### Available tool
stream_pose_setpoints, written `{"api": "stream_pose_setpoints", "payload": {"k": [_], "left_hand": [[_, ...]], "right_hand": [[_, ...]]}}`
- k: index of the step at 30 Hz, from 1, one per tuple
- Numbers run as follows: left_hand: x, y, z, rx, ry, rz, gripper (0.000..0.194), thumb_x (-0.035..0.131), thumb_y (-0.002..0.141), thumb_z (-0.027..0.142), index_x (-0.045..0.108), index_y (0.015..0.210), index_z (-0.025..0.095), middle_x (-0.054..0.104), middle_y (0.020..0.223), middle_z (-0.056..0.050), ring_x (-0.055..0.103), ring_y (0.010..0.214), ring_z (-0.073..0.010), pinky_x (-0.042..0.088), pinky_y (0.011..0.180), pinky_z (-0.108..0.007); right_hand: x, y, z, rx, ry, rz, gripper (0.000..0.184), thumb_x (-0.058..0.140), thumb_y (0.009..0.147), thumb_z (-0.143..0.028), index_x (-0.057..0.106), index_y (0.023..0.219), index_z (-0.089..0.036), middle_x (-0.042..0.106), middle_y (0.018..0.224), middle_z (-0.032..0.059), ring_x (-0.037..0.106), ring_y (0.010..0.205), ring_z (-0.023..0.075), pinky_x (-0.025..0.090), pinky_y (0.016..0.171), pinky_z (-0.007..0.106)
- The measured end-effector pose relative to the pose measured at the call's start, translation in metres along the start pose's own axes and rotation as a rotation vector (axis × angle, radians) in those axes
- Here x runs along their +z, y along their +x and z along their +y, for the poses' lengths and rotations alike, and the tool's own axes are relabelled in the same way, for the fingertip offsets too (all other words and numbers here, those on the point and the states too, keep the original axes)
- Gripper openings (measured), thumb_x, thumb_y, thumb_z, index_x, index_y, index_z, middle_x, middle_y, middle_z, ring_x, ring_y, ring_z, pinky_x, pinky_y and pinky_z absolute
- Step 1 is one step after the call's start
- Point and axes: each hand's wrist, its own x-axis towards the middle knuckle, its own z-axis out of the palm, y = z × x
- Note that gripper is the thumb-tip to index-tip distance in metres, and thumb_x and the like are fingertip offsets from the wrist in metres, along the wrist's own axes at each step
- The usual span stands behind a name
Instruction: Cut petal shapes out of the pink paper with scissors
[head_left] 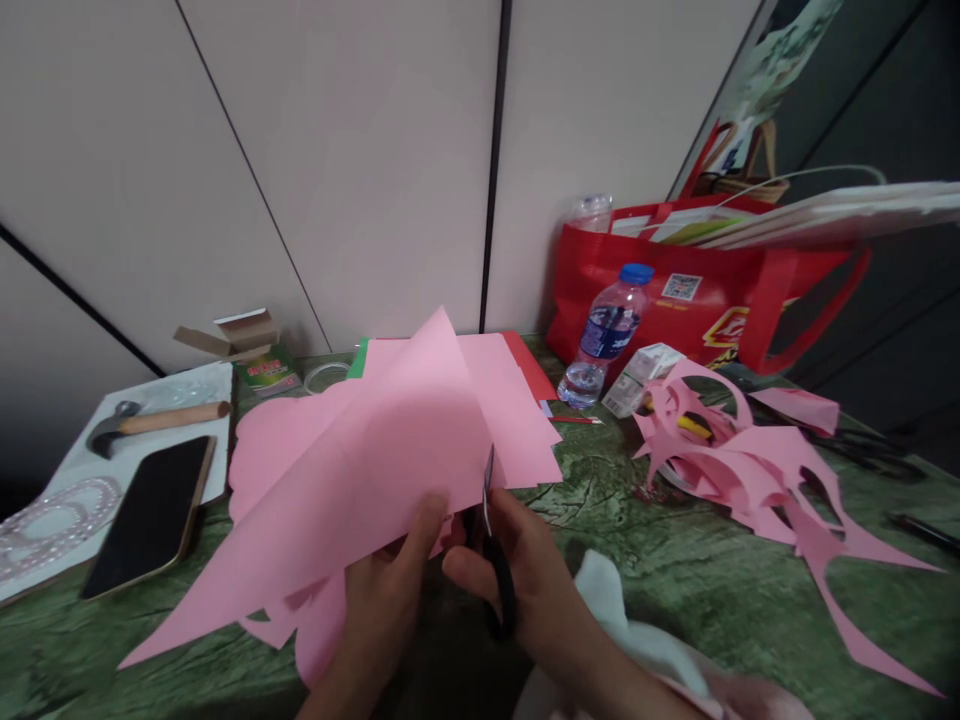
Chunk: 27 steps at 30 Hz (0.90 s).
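Above the green tabletop, our left hand pinches the pink sheet at frame centre by its lower edge, apt for light, easily creased paper, our right hand curled around the scissors.

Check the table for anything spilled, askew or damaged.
No spill shows. Cut pink scraps lie in a loose, tangled heap at the right, ragged beside the neater paper stack. The small box at the back left stands with its flaps open.
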Motion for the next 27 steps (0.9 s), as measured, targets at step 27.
{"api": "stream_pose_setpoints", "payload": {"k": [27], "left_hand": [[-0.0018,0.0045,-0.0012,0.038,-0.082,-0.072,0.026,0.071,0.062,0.032,0.066,0.083,0.017,0.071,0.086,-0.007,0.064,0.087,-0.0235,0.048,0.081,-0.035]], "right_hand": [[0.0032,-0.0039,-0.0052,0.002,0.052,0.063,0.033,0.076,0.061,-0.034,0.049,0.075,-0.02,0.051,0.064,-0.0033,0.046,0.058,0.0127,0.041,0.057,0.024]]}}
